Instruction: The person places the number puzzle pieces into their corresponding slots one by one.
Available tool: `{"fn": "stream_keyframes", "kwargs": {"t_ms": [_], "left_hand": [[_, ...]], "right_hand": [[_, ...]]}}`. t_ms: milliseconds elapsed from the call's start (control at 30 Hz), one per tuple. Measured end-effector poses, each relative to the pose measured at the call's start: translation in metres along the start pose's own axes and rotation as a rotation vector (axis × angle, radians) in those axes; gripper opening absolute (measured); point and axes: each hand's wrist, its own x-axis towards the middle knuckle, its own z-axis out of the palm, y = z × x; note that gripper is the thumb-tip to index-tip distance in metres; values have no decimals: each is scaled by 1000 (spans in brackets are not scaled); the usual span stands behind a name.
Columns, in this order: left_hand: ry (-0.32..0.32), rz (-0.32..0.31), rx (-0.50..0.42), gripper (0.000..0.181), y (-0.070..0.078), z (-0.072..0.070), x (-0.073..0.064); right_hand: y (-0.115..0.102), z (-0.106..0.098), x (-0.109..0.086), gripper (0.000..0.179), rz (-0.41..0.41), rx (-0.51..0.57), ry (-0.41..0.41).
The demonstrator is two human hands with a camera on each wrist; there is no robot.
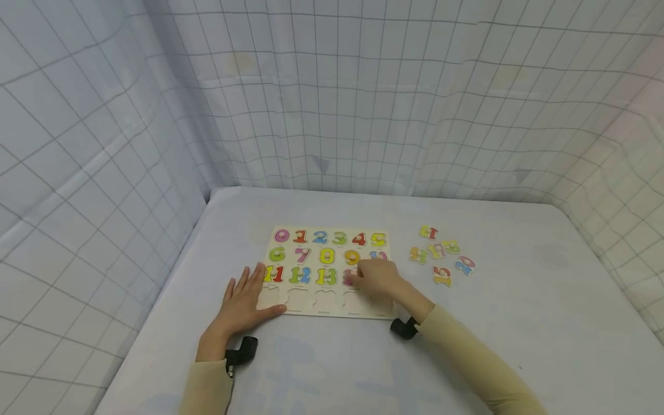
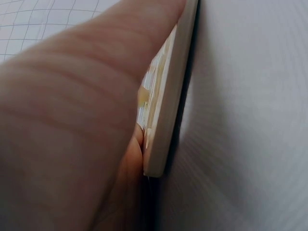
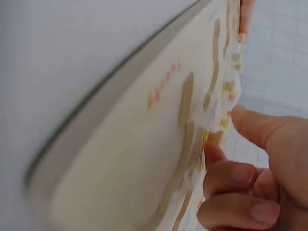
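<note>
A wooden number puzzle board (image 1: pixel 306 308) lies flat on the table, its upper rows filled with colourful knobbed number pieces. My left hand (image 1: pixel 242 305) rests spread at the board's lower left corner, thumb along the front edge. In the left wrist view, the thumb (image 2: pixel 67 106) covers much of the board's side. My right hand (image 1: pixel 377 278) is over the third row, fingertips at a pink number piece (image 1: pixel 348 279) beside the green 13 (image 1: pixel 327 276). In the right wrist view, thumb (image 3: pixel 250 125) and index finger stand apart, the other fingers curled. The hand hides part of that row.
Several loose number pieces lie right of the board, among them a 15 (image 1: pixel 442 276), a 17 (image 1: pixel 437 251) and a 20 (image 1: pixel 465 265). Vacant recesses (image 1: pixel 324 300) show along the board's bottom row. White gridded cloth (image 1: pixel 363 104) surrounds the white table (image 1: pixel 519 276).
</note>
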Motion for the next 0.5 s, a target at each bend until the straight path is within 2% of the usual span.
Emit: {"fn": "stream_keyframes", "kwargs": {"t_ms": [100,233,333,500], "left_hand": [[13,14,-9,109,-1,2,0],[23,22,-23,108,-1,0,-1],[17,11,-15,109,0,-1,-1],[1,-4,-10,109,2,-2,-1]], "right_hand": [[13,-5,-5,28,-54,29,1],[36,-14,-11,21,-73,14,63],[57,-22,-14,20,-42,-8,98],[89,-38,-23,25,63,-14,78]]}}
